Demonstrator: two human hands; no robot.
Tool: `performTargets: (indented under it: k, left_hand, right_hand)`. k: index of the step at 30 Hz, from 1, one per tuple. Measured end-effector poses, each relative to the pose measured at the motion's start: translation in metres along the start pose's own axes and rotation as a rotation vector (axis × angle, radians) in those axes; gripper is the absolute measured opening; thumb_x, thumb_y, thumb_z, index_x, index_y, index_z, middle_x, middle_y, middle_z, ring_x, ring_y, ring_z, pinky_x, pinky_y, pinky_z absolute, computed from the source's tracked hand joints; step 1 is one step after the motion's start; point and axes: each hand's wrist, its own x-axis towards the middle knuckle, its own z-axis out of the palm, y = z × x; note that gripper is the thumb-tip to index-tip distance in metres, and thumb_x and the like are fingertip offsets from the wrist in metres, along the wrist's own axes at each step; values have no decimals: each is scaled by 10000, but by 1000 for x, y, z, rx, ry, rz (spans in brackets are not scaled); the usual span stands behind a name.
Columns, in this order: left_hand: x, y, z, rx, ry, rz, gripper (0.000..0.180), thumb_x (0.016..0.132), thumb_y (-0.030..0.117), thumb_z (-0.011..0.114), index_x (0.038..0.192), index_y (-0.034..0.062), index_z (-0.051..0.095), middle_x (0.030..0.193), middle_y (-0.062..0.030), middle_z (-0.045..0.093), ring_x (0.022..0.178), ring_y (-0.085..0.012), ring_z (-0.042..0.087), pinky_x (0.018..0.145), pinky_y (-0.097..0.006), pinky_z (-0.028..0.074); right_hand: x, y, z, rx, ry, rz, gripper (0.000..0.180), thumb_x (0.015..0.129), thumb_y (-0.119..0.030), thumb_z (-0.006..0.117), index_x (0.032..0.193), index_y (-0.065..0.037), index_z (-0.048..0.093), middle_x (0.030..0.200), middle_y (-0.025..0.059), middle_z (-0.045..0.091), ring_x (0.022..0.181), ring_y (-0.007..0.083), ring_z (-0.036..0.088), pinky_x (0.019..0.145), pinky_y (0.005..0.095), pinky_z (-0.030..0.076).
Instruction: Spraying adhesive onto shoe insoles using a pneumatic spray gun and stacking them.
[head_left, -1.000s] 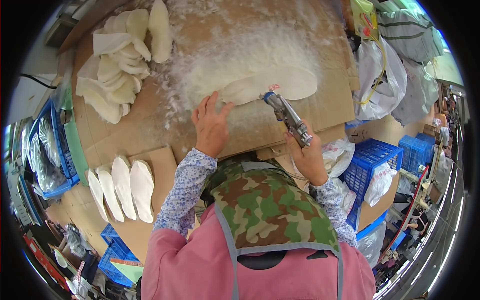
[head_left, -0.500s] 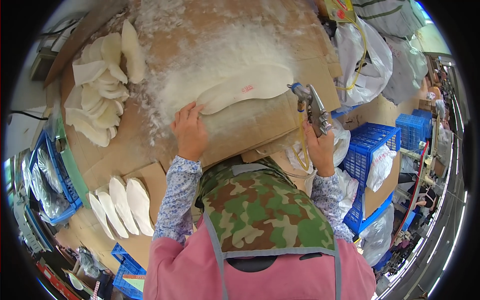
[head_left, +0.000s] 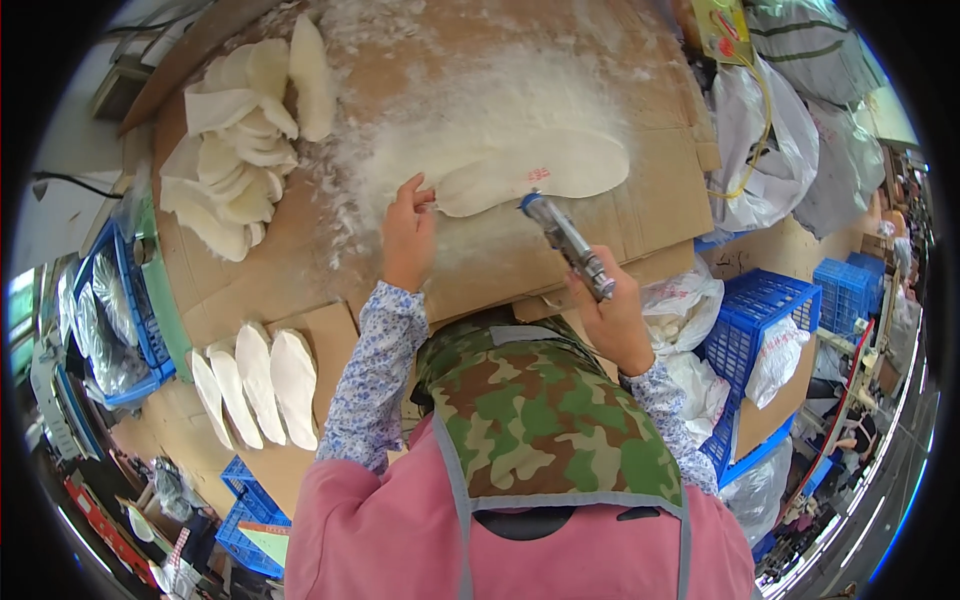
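My right hand (head_left: 612, 312) is wrapped around a metal spray gun (head_left: 565, 238) with a blue tip. The tip sits close to the near edge of a white insole (head_left: 580, 165) with red printed marks, which lies flat on whitened cardboard (head_left: 660, 200). At the insole's left end is my left hand (head_left: 408, 235). Its fingers are stretched and slightly apart, the fingertips at the edge; whether they touch it is hard to tell. A heap of white insoles (head_left: 235, 165) lies beyond to the left.
Several insoles (head_left: 255, 375) lie in a row on cardboard at the near left. To the right stand a blue crate (head_left: 735, 320) and white plastic bags (head_left: 690, 305). A yellow hose (head_left: 768, 110) hangs by bags at the far right. Another blue crate (head_left: 150, 340) is at the left.
The spray gun has swung left from beyond the insole's right end to its near edge, and its tip now points away from me. My left hand stays by the insole's left end.
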Motion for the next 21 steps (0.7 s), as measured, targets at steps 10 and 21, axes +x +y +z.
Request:
performTargets:
  k: [10, 21]
  left_hand:
    - [5, 1, 5, 35, 18, 9, 460, 824, 17, 505, 1284, 36, 490, 1046, -149, 645, 971, -287, 561, 862, -398, 445]
    - [27, 22, 22, 279, -26, 54, 206, 781, 90, 551, 981, 49, 579, 979, -99, 564, 885, -244, 541, 759, -332, 425]
  right_hand:
    - [7, -4, 16, 23, -114, -69, 268, 844, -37, 615, 1095, -18, 522, 817, 186, 594, 715, 351, 593, 667, 364, 476]
    - [-5, 58, -80, 287, 269, 244, 182, 914, -119, 612, 1061, -12, 625, 800, -28, 611, 568, 32, 442, 487, 223, 354]
